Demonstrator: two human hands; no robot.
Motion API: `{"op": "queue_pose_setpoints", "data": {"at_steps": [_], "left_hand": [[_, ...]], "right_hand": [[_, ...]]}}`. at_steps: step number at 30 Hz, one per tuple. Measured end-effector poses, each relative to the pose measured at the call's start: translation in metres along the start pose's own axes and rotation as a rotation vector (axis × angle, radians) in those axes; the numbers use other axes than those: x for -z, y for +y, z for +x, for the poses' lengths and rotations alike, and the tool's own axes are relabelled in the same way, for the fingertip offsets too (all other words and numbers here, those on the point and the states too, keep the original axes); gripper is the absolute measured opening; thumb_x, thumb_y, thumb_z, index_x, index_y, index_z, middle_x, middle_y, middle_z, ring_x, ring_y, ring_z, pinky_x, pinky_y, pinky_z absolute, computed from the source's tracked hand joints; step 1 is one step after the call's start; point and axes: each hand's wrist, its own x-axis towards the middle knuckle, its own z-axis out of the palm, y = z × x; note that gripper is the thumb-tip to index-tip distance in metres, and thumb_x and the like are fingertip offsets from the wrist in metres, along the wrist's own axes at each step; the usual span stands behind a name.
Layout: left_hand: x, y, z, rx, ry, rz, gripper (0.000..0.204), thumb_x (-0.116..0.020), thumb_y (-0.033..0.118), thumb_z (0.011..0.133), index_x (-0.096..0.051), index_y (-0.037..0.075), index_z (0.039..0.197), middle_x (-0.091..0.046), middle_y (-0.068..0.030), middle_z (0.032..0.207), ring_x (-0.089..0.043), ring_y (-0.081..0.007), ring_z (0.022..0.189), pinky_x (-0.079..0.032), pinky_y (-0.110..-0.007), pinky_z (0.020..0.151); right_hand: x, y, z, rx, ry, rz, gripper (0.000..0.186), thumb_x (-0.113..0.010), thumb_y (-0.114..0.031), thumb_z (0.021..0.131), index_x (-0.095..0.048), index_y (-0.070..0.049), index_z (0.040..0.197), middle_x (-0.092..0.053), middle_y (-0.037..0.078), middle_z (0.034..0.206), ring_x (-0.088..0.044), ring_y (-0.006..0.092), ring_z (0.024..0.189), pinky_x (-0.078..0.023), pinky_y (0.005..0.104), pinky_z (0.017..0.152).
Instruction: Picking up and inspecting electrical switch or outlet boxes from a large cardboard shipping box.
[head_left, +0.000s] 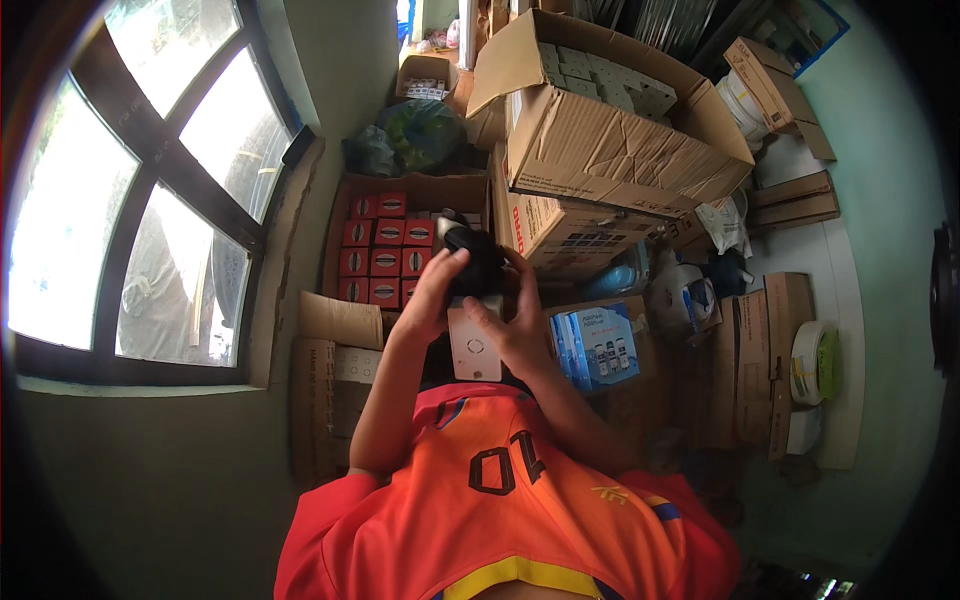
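hands [428,303]: close together, fingers curled | forearms [388,400]: converging forward | elbows [374,462]: bent

Matt Cardboard, Smooth Plastic, Soft Cloth

The big box [620,158] is matt, creased cardboard. The white block [474,355] looks smooth, like plastic. The green bag [424,132] is thin, wrinkled, shiny plastic. The blue cartons [608,345] look glossy; the shirt [450,520] is smooth cloth.

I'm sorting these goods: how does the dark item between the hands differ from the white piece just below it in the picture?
Colour: the dark item is mostly black; the white piece is pale. Shape: the dark item looks irregular; the white piece has a rectangular face with a ring-shaped mark. Position: the white piece is nearer the shirt than the dark item. Both are close to the right hand.
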Motion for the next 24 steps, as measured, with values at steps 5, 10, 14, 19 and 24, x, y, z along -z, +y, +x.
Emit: {"op": "queue_pose_setpoints", "data": {"at_steps": [5,10,14,19,24], "left_hand": [[-0.008,-0.014,0.003,-0.026,-0.076,0.292,0.061,-0.048,0.045,0.107,-0.049,-0.003,0.144,-0.058,-0.0131,0.137,-0.053,-0.0219,0.129,-0.04,-0.036,0.111],[-0.015,-0.036,0.01,-0.232,0.06,0.568,0.062,-0.032,0.049,0.11,-0.052,-0.002,0.141,-0.057,-0.0121,0.14,-0.053,-0.0212,0.129,-0.036,-0.034,0.114],[-0.015,-0.045,0.011,-0.364,0.363,0.544,0.056,-0.031,0.047,0.11,-0.055,0.003,0.135,-0.059,-0.0099,0.131,-0.055,-0.0222,0.126,-0.042,-0.037,0.103],[-0.012,-0.048,-0.006,0.074,0.323,0.185,0.064,-0.037,0.062,0.104,-0.057,0.008,0.131,-0.06,-0.0113,0.13,-0.058,-0.0239,0.121,-0.044,-0.037,0.096],[-0.011,-0.051,-0.009,0.421,-0.139,-0.373,0.065,-0.044,0.063,0.102,-0.056,0.01,0.136,-0.065,-0.0119,0.125,-0.063,-0.028,0.115,-0.049,-0.05,0.103]], "right_hand": [[0.004,0.01,0.0,0.133,0.104,-0.081,0.095,-0.081,-0.019,0.089,-0.019,-0.005,0.159,-0.051,0.012,0.134,-0.057,0.0185,0.118,-0.048,0.0328,0.101],[0.016,0.014,0.004,-0.178,0.109,0.207,0.059,-0.077,-0.027,0.094,-0.05,-0.004,0.14,-0.06,0.004,0.117,-0.059,0.0112,0.105,-0.049,0.0284,0.092],[0.018,0.013,0.01,-0.25,0.337,0.184,0.04,-0.077,-0.028,0.094,-0.062,-0.005,0.122,-0.061,-0.002,0.105,-0.056,0.0071,0.09,-0.047,0.0248,0.08],[0.032,0.002,0.024,-0.027,0.523,0.355,0.059,-0.075,-0.037,0.095,-0.05,-0.002,0.135,-0.062,0.009,0.118,-0.066,0.016,0.098,-0.056,0.0311,0.08],[0.026,0.007,0.03,0.113,0.564,0.246,0.057,-0.072,-0.033,0.097,-0.047,-0.002,0.138,-0.059,0.01,0.123,-0.061,0.0179,0.11,-0.051,0.0326,0.094]]}}
